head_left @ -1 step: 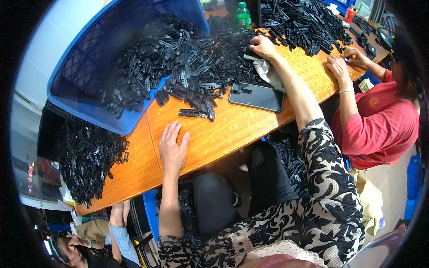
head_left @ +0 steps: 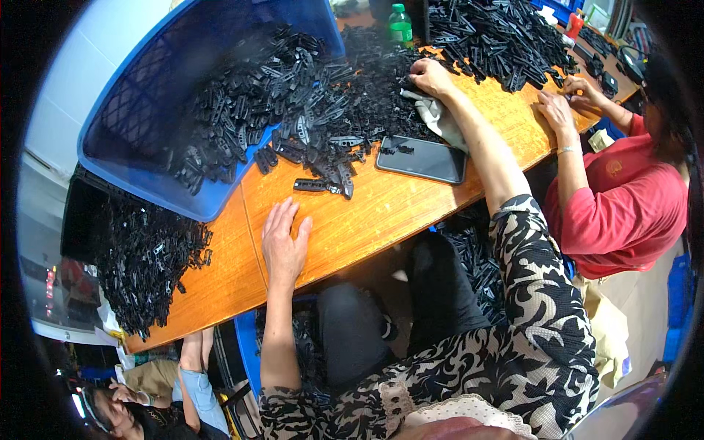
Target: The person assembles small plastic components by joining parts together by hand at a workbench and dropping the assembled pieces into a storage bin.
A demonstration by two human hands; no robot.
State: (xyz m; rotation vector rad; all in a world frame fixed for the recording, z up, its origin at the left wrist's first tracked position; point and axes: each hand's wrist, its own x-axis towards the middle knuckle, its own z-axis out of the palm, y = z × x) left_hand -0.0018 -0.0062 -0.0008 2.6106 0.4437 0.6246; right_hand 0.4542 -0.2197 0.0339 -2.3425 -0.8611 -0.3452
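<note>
My left hand [head_left: 284,246] lies flat on the wooden table [head_left: 345,227], fingers stretched out, holding nothing. Just beyond its fingertips are a few long black plastic clips [head_left: 315,185] at the near edge of a heap. Farther right, my right hand [head_left: 434,78] rests with curled fingers beside a pile of small black plastic pieces [head_left: 381,88]; whatever its fingertips pinch, if anything, is hidden. A pale cloth [head_left: 433,114] lies under that wrist. Between my hands sits a dark smartphone [head_left: 425,163] with some small black pieces on it.
A tipped blue crate [head_left: 139,172] spills black clips onto the table. More black parts [head_left: 147,257] lie at left, with another heap [head_left: 499,44] at far right. A green bottle [head_left: 400,28] stands at the back. A co-worker in red [head_left: 612,191] handles parts at right.
</note>
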